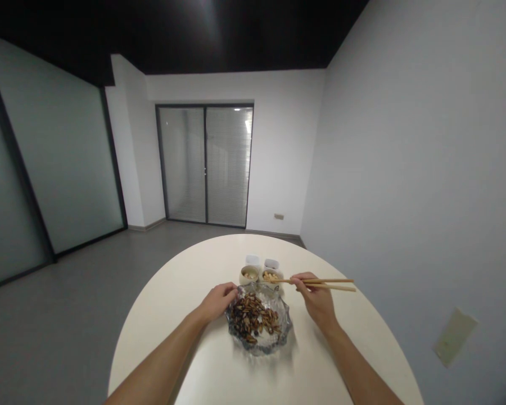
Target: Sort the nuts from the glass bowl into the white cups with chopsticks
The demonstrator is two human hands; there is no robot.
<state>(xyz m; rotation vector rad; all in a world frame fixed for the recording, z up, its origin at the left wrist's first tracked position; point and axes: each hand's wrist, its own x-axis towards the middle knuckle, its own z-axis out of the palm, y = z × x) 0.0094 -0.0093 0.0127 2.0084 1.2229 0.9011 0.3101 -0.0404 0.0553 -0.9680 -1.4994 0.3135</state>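
A clear glass bowl [285, 329] with a wavy rim stands on the table in front of me. Brown seeds or nuts in shells [253, 315] lie inside it, with a few small dark round pieces among them. My left hand [220, 299] is closed on the bowl's left rim. In my right hand [316, 295] is a pair of chopsticks [333, 285], pointing left. Their tips reach over the right-hand small cup [277, 287], which holds pale nuts [270, 276]. Beside it, a second small cup [248, 279] has a few pale pieces at its bottom. Whether the tips pinch anything is too small to tell.
Behind the cups sit two small white containers, a left one [253, 260] and a right one [272, 263]. The round cream table [160, 320] has its right edge near a white wall [405, 169]. Farther back are glass doors [204, 163] and grey floor [84, 298].
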